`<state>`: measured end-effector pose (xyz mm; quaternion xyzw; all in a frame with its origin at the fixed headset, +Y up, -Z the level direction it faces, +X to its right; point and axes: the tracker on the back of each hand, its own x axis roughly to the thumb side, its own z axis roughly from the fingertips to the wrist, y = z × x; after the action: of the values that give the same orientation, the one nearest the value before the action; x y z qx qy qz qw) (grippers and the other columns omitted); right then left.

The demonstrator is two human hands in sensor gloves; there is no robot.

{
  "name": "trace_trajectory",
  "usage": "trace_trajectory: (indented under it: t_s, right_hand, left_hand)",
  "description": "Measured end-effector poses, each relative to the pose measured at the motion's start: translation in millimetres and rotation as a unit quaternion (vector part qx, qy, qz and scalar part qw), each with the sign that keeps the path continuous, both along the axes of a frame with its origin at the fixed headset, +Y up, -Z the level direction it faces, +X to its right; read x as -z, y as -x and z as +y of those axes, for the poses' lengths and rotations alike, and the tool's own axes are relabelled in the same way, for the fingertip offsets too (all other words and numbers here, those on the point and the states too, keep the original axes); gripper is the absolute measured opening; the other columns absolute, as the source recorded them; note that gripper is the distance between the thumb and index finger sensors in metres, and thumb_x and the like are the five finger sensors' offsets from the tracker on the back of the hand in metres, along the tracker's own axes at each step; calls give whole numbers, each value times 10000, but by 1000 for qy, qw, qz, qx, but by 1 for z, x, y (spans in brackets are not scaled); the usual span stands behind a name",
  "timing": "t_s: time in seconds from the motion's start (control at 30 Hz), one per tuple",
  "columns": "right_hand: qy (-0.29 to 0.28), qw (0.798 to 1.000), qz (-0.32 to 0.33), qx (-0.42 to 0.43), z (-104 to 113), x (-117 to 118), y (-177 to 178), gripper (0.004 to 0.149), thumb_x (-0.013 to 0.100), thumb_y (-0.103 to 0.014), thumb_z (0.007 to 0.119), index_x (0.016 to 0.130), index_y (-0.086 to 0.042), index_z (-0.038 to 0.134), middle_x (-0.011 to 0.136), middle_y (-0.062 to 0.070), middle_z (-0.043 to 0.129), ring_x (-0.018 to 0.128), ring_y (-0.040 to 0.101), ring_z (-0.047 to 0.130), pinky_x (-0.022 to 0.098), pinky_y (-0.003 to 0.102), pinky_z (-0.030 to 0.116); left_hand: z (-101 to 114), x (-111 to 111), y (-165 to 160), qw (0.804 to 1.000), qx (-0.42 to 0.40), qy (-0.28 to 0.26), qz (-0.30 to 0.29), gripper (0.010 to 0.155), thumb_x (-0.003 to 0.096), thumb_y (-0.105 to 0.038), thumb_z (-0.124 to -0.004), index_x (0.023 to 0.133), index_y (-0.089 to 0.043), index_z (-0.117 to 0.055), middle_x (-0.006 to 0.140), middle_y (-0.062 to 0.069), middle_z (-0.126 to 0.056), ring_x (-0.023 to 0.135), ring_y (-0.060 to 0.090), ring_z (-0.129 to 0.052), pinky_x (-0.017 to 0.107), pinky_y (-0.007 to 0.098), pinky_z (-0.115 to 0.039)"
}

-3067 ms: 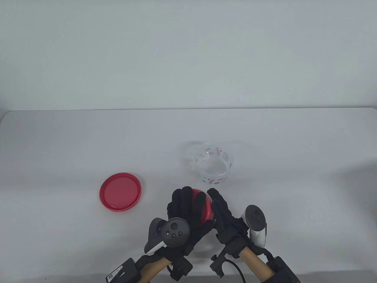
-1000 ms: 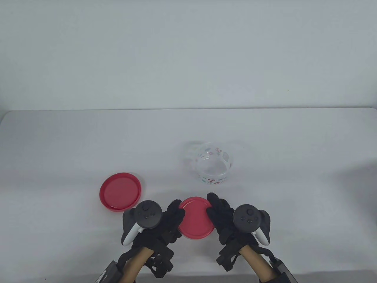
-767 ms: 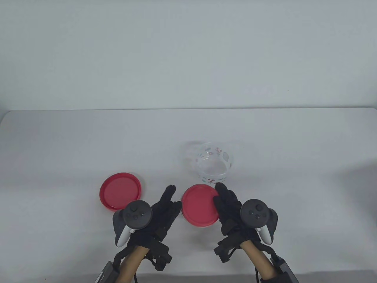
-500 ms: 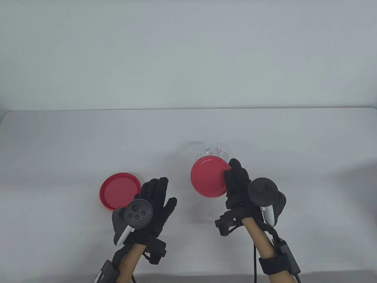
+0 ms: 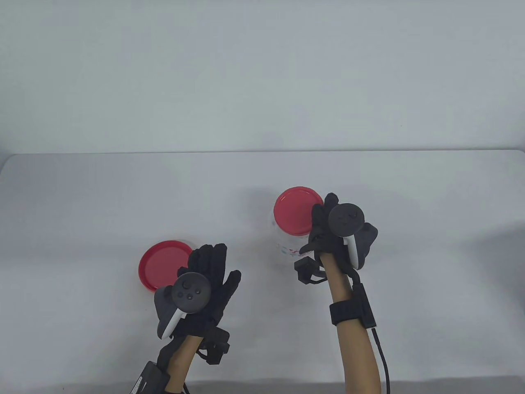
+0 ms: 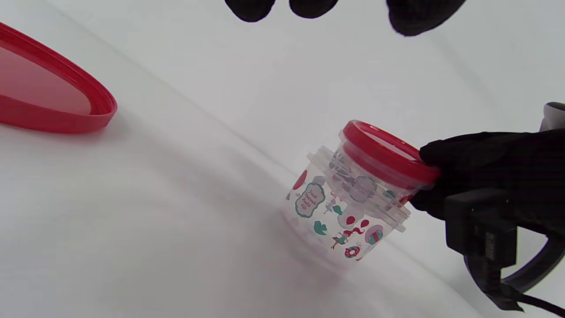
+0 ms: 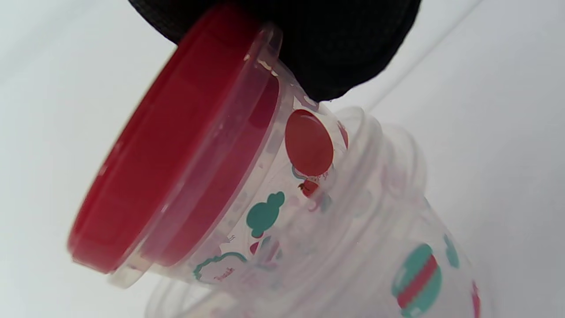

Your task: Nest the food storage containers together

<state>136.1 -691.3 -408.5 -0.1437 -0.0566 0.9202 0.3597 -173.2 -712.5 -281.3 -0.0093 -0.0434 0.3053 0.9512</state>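
My right hand (image 5: 324, 221) grips a small clear printed container by its red lid (image 5: 296, 215). The left wrist view shows the small container (image 6: 375, 176) tilted, its lower part inside the larger clear printed container (image 6: 342, 225), which stands on the table. The right wrist view shows the same close up: the red lid (image 7: 167, 145), the small container inside the rim of the larger container (image 7: 397, 229), and my glove (image 7: 331, 44) at the lid's edge. My left hand (image 5: 209, 266) is open with fingers spread, holding nothing, beside a loose red lid (image 5: 162, 266).
The loose red lid (image 6: 44, 97) lies upside down on the white table (image 5: 410, 266) at front left. The table's far edge meets a plain wall (image 5: 262, 82). My right forearm and a cable (image 5: 381, 353) reach in from the front edge.
My left hand let go of the lidded small container and moved left to the loose lid. My right hand carried the container back from the table's front into the larger container's mouth.
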Motion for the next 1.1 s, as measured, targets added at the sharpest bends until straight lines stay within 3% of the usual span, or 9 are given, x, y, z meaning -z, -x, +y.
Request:
trace_trajectory:
  t_s: [0.2, 0.43, 0.53, 0.63, 0.73, 0.9, 1.1]
  right_hand:
    - [19, 997, 2, -74, -5, 6, 6, 582, 641, -348, 629, 1109, -47, 458, 974, 218, 635, 620, 325, 770, 369, 326, 777]
    - [42, 999, 6, -33, 2, 5, 0, 591, 649, -366, 607, 1115, -39, 449, 1032, 249, 564, 652, 350, 775, 378, 353, 777]
    - [13, 994, -2, -112, 6, 6, -3, 579, 643, -367, 619, 1107, -48, 487, 1018, 237, 599, 643, 346, 791, 365, 346, 783]
    - [49, 987, 9, -152, -2, 10, -4, 584, 643, -369, 621, 1115, -58, 474, 1045, 239, 566, 658, 348, 789, 376, 354, 782]
    - [90, 987, 16, -134, -19, 14, -5, 577, 643, -346, 616, 1124, -71, 454, 1073, 247, 524, 667, 355, 793, 385, 365, 784]
    - [98, 993, 14, -71, -39, 17, -8, 535, 643, -272, 588, 1125, -91, 442, 1072, 248, 533, 607, 331, 851, 352, 359, 805]
    - [103, 993, 22, -45, -41, 14, -10, 537, 645, -280, 582, 1129, -97, 436, 1053, 247, 580, 596, 334, 859, 348, 357, 808]
  left_hand:
    - [-2, 2, 3, 1000, -14, 10, 4, 736, 624, -617, -485, 1237, -319, -208, 1316, 96, -231, 1184, 418, -165, 782, 663, -156]
    - [-6, 4, 4, 1000, -15, 25, 3, 733, 625, -614, -485, 1238, -320, -210, 1315, 103, -236, 1183, 420, -168, 782, 662, -155]
    - [-6, 5, 5, 999, -18, 28, 4, 734, 625, -614, -484, 1238, -319, -208, 1316, 101, -234, 1185, 414, -166, 782, 662, -153]
    - [-6, 5, 4, 999, -16, 31, 3, 732, 625, -613, -485, 1237, -321, -210, 1315, 102, -237, 1184, 418, -167, 782, 661, -154]
    - [-7, 5, 4, 999, -13, 36, 3, 732, 626, -613, -484, 1237, -323, -207, 1316, 98, -234, 1185, 416, -167, 782, 661, -151]
    - [-7, 6, 6, 999, -22, 42, 6, 733, 626, -612, -486, 1238, -321, -206, 1317, 99, -229, 1185, 415, -160, 782, 660, -146]
    - [-7, 6, 5, 999, -20, 46, 5, 732, 626, -612, -485, 1238, -323, -204, 1317, 97, -227, 1186, 415, -157, 782, 661, -142]
